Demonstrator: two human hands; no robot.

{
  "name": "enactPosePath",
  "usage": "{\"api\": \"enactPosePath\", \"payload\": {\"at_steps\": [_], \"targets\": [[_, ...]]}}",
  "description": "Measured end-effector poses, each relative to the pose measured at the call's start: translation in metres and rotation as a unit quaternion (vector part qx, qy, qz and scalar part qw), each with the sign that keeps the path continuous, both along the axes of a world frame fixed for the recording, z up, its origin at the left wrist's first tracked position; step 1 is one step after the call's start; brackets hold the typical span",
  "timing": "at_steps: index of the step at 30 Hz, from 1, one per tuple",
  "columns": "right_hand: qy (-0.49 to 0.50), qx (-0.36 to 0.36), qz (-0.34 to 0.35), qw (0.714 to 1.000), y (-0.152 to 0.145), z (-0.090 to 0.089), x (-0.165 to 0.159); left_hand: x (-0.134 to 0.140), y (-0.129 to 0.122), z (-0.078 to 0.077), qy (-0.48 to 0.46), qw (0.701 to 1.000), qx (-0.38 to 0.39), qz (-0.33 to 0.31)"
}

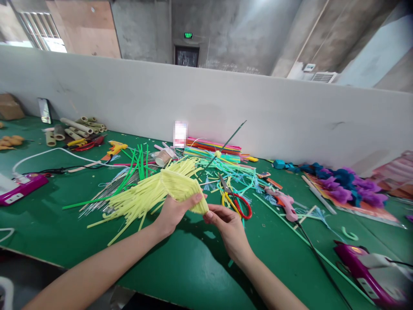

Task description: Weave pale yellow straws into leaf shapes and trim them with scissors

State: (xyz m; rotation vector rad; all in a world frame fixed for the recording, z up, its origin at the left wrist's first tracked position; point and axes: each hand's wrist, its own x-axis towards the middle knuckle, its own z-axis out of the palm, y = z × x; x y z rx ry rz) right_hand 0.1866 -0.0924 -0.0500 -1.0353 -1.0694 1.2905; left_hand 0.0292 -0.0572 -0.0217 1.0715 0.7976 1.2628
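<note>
My left hand (176,211) is closed round a pale yellow pipe-cleaner piece (182,187), a flat ribbed panel of stems lying side by side and bent at its right end. With thumb and fingers, my right hand (227,224) pinches the lower right corner of the same piece. Behind and to the left lies a loose heap of yellow pipe cleaners (135,200). Red-and-yellow scissors (237,202) rest on the table just beyond my right hand. A thin dark green stem with a small yellow knob (218,153) stands tilted behind the piece.
A pink glue gun (285,204) lies right, an orange glue gun (116,148) left. Purple power strips (24,188) sit at both sides, with trailing cords. Bundled coloured pipe cleaners (216,146), bamboo tubes (79,127) and purple flowers (342,193) line the white partition (129,99).
</note>
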Motion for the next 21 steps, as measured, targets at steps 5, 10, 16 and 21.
{"api": "enactPosePath", "payload": {"at_steps": [5,10,16,21], "targets": [[-0.01,-0.007,-0.014,1.0,0.0012,-0.0002,-0.0007,0.0001,-0.0013,-0.0013,0.042,0.999,0.014,0.011],[-0.027,0.002,-0.021,0.999,0.0001,0.0004,-0.0007,-0.0004,-0.0022,-0.0015,0.028,0.999,-0.005,0.021],[-0.048,0.004,0.039,0.998,-0.0024,0.0045,0.0,-0.0018,-0.0002,-0.002,0.022,0.999,-0.02,0.031],[-0.113,0.132,-0.139,0.975,-0.0022,0.007,0.0048,-0.0049,0.0036,-0.0018,0.03,0.995,0.009,0.094]]}}
